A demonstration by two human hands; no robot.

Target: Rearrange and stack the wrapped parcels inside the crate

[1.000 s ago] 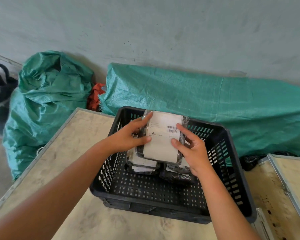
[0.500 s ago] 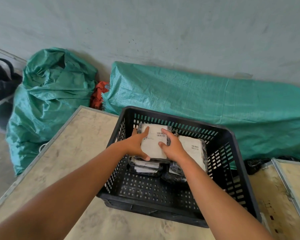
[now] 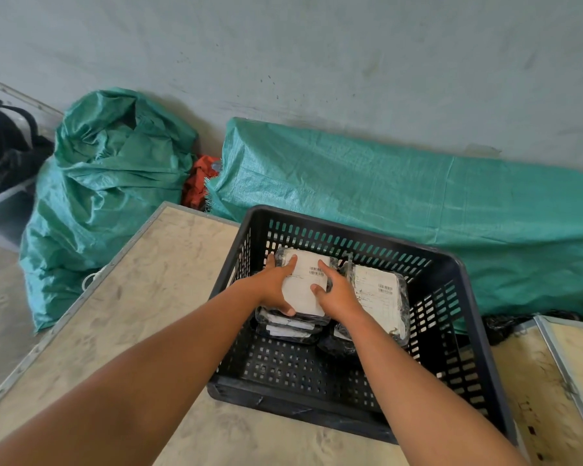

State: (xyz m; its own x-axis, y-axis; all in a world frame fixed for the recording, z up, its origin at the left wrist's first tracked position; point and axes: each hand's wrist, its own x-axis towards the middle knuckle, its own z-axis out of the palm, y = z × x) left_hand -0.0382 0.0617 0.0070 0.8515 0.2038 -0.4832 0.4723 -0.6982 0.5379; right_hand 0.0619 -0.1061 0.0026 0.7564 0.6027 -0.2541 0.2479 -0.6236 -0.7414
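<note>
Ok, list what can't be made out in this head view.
- Label text on the top parcel: too small, partly under the left hand and right hand.
- Parcel count in the stacks: lower ones hidden beneath upper ones.
- Crate near-right corner: behind the right forearm.
- Green sacks' contents: covered.

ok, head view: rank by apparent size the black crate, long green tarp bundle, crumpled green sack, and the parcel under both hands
1. Long green tarp bundle
2. Black crate, though it sits nearer the camera
3. Crumpled green sack
4. Parcel, partly covered by the left hand and right hand
</note>
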